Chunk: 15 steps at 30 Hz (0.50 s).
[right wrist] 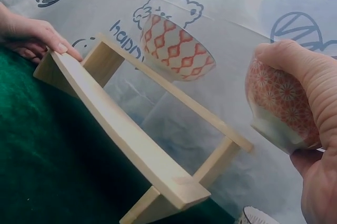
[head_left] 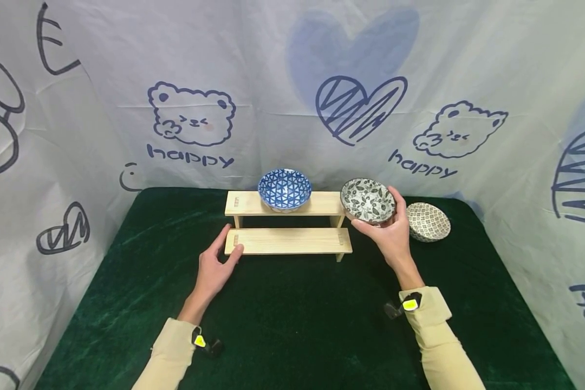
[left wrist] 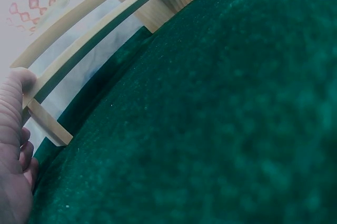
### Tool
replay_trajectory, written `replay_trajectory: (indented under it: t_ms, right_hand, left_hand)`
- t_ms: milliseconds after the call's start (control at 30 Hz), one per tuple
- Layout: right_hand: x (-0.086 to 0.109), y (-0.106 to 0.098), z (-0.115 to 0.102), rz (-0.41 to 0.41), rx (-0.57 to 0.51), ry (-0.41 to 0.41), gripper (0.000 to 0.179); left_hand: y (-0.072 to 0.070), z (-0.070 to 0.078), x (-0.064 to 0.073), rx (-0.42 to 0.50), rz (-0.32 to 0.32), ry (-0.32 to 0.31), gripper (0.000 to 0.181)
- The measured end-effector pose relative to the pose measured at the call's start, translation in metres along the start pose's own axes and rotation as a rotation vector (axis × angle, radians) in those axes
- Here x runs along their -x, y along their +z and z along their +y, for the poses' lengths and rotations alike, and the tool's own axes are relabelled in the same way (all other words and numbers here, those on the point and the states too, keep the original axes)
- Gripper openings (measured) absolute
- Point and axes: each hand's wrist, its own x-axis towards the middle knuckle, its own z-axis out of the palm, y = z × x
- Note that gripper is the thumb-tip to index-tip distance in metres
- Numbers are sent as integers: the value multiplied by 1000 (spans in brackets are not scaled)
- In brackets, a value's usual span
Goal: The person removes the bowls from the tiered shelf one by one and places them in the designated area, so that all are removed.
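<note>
A two-tier wooden display rack [head_left: 288, 241] stands on the green cloth. My left hand [head_left: 214, 271] grips the left end of its lower step, with the thumb over the board. On the upper step sits a bowl with a blue triangle-patterned inside [head_left: 285, 189]; its outside has red diamonds [right wrist: 176, 50]. My right hand [head_left: 395, 244] holds a second bowl, black-and-white leaf-patterned inside [head_left: 369, 200], by its right side, near the upper step's right end. Red flowers cover that bowl's outside [right wrist: 279, 90]. In the right wrist view it is held clear of the rack.
A third bowl with a small brown-and-cream pattern [head_left: 428, 222] lies tilted on the cloth, right of my right hand. Green velvety cloth [head_left: 292, 325] covers the table. White printed sheets [head_left: 273, 81] hang behind it and at both sides.
</note>
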Motion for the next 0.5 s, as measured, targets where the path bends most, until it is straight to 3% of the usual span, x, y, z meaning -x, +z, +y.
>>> replay_trajectory:
  t_ms: [500]
  right_hand:
    - [25,-21,1,58,29,6,103]
  left_hand:
    - [-1,-1,0,9,0,-2,68]
